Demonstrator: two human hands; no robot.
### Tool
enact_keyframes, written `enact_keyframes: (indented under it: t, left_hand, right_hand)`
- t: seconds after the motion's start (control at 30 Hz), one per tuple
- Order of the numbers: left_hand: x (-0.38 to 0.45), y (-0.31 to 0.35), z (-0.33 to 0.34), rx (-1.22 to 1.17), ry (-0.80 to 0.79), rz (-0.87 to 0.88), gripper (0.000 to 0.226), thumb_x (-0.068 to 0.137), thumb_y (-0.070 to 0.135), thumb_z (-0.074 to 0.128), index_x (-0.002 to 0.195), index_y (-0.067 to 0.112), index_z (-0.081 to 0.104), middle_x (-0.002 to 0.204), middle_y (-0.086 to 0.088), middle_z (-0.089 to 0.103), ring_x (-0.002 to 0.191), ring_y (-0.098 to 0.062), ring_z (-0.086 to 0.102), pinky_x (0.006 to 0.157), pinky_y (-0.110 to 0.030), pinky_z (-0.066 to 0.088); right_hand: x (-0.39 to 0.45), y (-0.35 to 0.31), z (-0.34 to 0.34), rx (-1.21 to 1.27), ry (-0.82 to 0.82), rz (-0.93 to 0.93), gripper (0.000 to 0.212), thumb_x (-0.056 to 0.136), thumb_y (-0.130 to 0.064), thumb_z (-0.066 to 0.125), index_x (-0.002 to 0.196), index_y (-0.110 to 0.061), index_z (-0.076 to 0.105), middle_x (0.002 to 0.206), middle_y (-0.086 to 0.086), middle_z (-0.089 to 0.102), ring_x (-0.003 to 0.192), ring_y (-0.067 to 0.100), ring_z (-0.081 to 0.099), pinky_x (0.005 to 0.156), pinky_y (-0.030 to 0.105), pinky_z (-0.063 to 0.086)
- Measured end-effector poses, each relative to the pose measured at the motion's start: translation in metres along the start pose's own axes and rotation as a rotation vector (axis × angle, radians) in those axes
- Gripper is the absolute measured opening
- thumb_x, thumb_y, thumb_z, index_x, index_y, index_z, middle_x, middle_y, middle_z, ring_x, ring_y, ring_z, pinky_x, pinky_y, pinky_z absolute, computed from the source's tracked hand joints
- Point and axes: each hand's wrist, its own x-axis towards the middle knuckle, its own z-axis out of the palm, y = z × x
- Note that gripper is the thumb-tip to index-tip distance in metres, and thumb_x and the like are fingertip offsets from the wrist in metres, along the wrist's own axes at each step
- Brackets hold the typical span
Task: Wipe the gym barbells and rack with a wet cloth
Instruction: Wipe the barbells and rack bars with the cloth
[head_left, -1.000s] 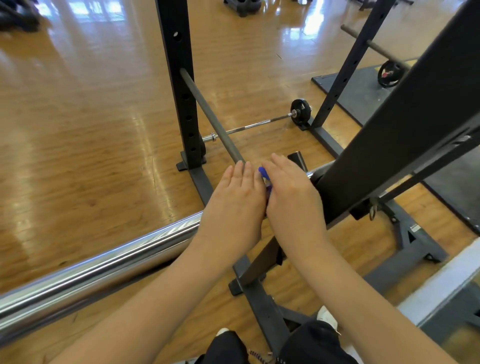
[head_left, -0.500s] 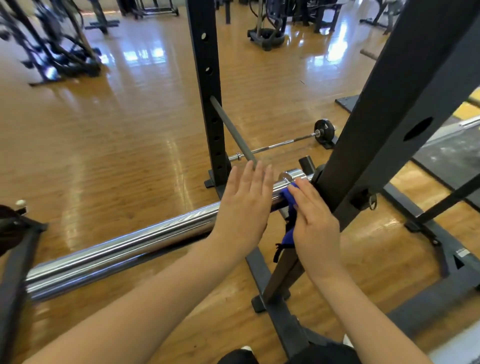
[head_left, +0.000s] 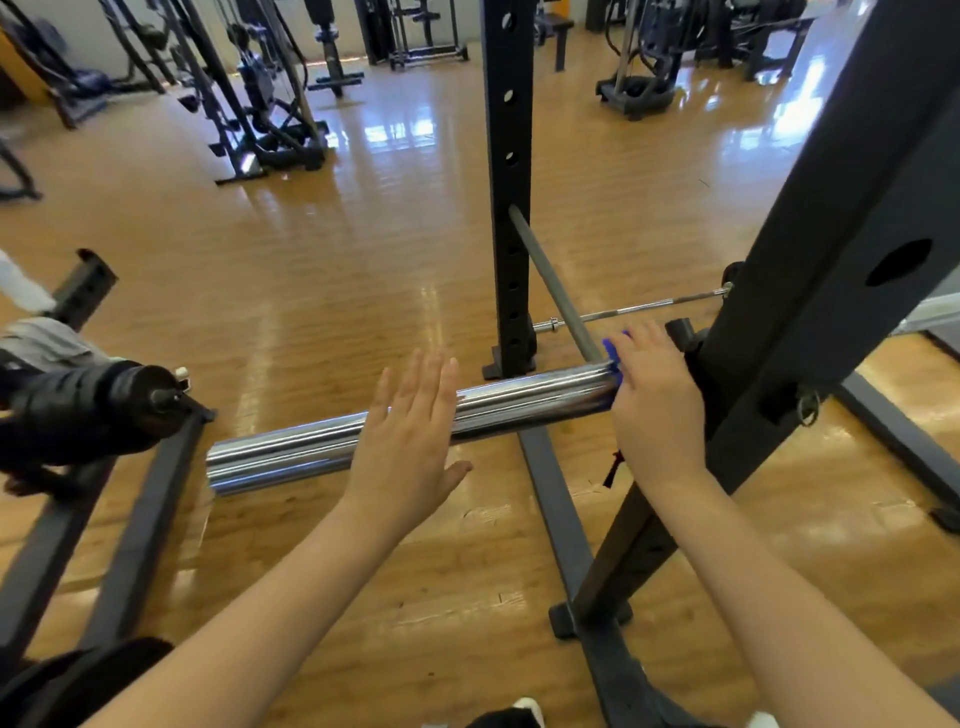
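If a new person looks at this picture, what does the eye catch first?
First the shiny chrome barbell sleeve crossing the middle. The right hand presses a blue cloth against its end beside the black rack upright; the left hand is spread flat over it.

Chrome barbell sleeve (head_left: 415, 426): shiny, roughly horizontal, free end at left, right end meeting the black rack upright (head_left: 831, 249), which is holed and leans across the right. Blue cloth (head_left: 613, 358): bunched at the sleeve's right end, mostly hidden.
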Motion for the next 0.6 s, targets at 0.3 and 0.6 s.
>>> enact_keyframes:
  t: [0.3,0.6]
  left_hand:
    - [0.001,0.000,0.016,0.068,0.144,-0.020,0.097,0.050,0.023,0.089,0.131,0.002,0.039,0.134,-0.020,0.052,0.126,-0.037,0.048,0.106,-0.051,0.028]
    - [-0.001,-0.003,0.023,0.108,0.232,-0.011,0.080,0.066,0.015,0.082,0.132,0.002,0.039,0.135,-0.020,0.051,0.126,-0.036,0.048,0.106,-0.049,0.028]
  right_hand:
    - [0.009,-0.001,0.002,-0.071,-0.002,-0.037,0.036,0.082,-0.005,0.040,0.106,0.003,0.066,0.105,0.016,0.066,0.104,0.034,0.059,0.092,0.041,0.047]
    - [-0.026,0.001,-0.007,-0.048,0.058,0.000,0.036,0.085,0.006,0.046,0.118,0.006,0.062,0.126,0.021,0.059,0.124,0.036,0.050,0.101,0.044,0.039]
